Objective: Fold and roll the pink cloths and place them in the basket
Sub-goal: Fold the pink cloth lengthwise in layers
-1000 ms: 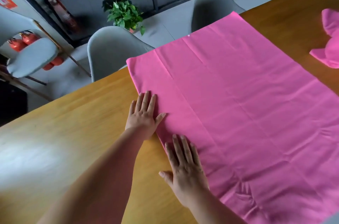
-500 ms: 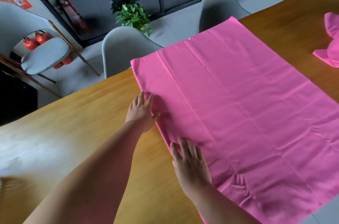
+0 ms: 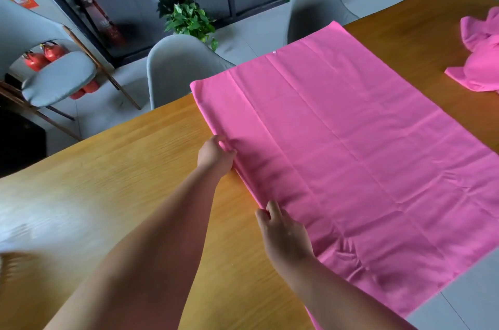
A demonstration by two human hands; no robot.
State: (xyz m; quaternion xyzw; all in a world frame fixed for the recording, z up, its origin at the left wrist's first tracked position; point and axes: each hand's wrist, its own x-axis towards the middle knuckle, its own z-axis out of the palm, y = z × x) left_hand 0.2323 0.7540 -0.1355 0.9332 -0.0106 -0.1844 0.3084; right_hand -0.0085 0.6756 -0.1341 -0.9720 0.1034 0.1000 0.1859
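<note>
Currently: pink cloth (image 3: 364, 167), spread flat on the desk (image 3: 121, 181), so I judge a fold comes first. Both the left hand (image 3: 216, 155) and right hand (image 3: 283, 235) pinch its left edge, fingers (image 3: 267, 212) curled on it, seemingly to lift it; I see no basket.

Cloth (image 3: 364, 157) on table (image 3: 121, 181); crumpled cloth (image 3: 480, 59) far right

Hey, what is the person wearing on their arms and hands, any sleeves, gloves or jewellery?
Nothing worn shows. No sleeves are in view, and the left hand and right hand have no gloves, watch, bracelet or ring visible.
</note>
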